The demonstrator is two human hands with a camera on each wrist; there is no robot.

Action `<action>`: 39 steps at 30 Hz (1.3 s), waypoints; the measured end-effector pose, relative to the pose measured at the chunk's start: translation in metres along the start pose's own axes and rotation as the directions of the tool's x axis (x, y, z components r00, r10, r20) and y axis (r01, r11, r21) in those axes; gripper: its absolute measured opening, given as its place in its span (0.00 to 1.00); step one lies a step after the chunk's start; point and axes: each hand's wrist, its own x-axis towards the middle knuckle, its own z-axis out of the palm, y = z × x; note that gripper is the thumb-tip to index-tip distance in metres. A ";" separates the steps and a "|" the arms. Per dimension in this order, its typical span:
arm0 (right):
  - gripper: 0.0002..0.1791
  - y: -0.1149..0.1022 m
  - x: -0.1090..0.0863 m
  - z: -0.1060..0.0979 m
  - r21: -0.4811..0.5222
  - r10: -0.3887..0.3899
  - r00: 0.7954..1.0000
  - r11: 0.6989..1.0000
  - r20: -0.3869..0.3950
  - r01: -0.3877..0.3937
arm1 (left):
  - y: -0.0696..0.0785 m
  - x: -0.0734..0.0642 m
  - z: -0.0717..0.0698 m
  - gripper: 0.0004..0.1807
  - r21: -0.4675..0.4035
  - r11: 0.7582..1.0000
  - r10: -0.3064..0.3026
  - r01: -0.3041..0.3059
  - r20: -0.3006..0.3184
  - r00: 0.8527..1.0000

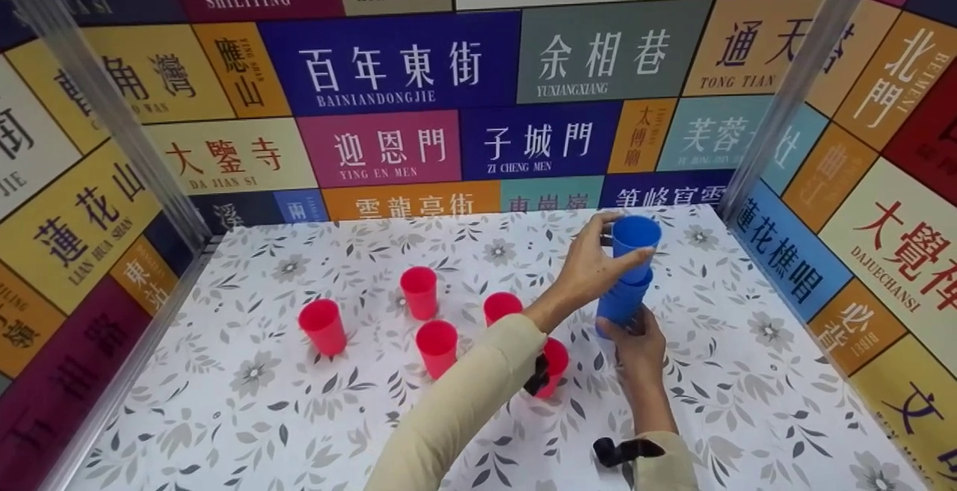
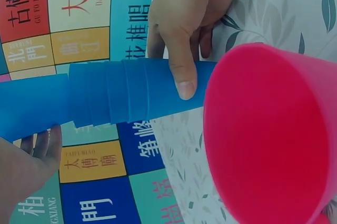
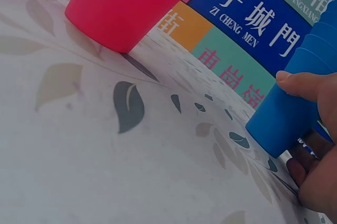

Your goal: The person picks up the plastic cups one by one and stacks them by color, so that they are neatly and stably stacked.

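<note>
A stack of blue plastic cups (image 1: 622, 303) stands at the right of the table, with several rims showing one below another in the left wrist view. My left hand (image 1: 598, 255) grips the top blue cup (image 1: 635, 241), thumb across its near side and fingers round the far side. Low on the stack, my right hand (image 1: 641, 345) holds the bottom cup (image 3: 284, 113) between thumb and fingers. That cup's base is right at the tabletop in the right wrist view. The top cup's lower end overlaps the rims beneath it.
Several red cups stand mouth up left of the stack, among them a far-left cup (image 1: 323, 326) and a back cup (image 1: 419, 293). Another red cup (image 1: 555, 368) is partly behind my left sleeve (image 1: 463, 401). Sign-covered walls (image 1: 389, 65) and clear corner posts (image 1: 777, 95) bound the flowered table (image 1: 247, 416).
</note>
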 end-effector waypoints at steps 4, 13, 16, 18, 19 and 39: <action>0.48 0.000 0.000 0.000 0.049 0.014 1.000 0.999 0.011 -0.015 | -0.008 0.001 0.003 0.37 0.015 1.000 -0.023 0.022 0.026 0.999; 0.46 0.000 0.003 0.000 0.036 0.023 1.000 0.999 0.007 -0.023 | -0.022 -0.003 0.005 0.37 0.063 0.994 -0.090 0.088 0.039 0.995; 0.46 0.000 0.003 0.000 0.044 0.015 1.000 0.999 0.006 -0.015 | -0.024 -0.005 0.007 0.37 0.079 0.990 -0.121 0.116 0.062 0.991; 0.46 0.000 0.002 -0.001 0.047 0.015 1.000 0.999 0.010 -0.015 | -0.026 -0.006 0.008 0.37 0.091 0.988 -0.130 0.123 0.076 0.989; 0.46 0.001 0.001 -0.001 0.044 0.012 1.000 0.999 0.010 -0.012 | -0.026 -0.007 0.009 0.37 0.096 0.988 -0.132 0.124 0.080 0.988; 0.47 -0.001 0.002 -0.003 -0.043 0.012 1.000 0.999 0.007 -0.012 | -0.015 -0.025 -0.019 0.37 0.115 0.988 -0.115 0.102 0.115 0.987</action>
